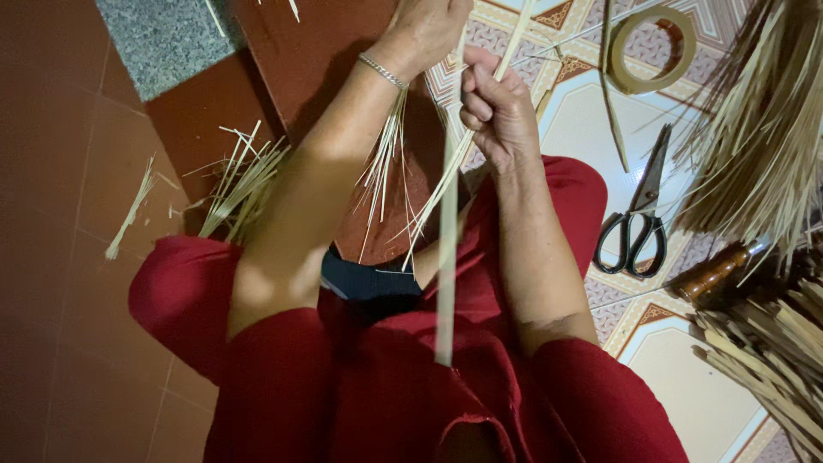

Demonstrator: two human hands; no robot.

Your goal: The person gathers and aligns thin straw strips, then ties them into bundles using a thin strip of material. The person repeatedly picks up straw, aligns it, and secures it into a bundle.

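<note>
My left hand (422,33), with a thin bracelet at the wrist, is closed near the top of a long pale flat strip (446,257) and a bunch of thin split fibres (383,167) that hang below it. Just beneath it, my right hand (497,111) is clenched on the same strip and on a second bunch of fine strands. The strip runs straight down over my red garment to about my lap. Both arms reach forward, close together. The left hand's fingers are cut off by the top edge.
Black-handled scissors (639,225) lie on a patterned mat (591,111) to the right, with a ring of tape (619,60) above them. Bundles of dried strips (763,129) and a brown wooden handle (718,273) fill the right side. Scrap fibres (240,180) and a grey slab (167,39) lie on the left.
</note>
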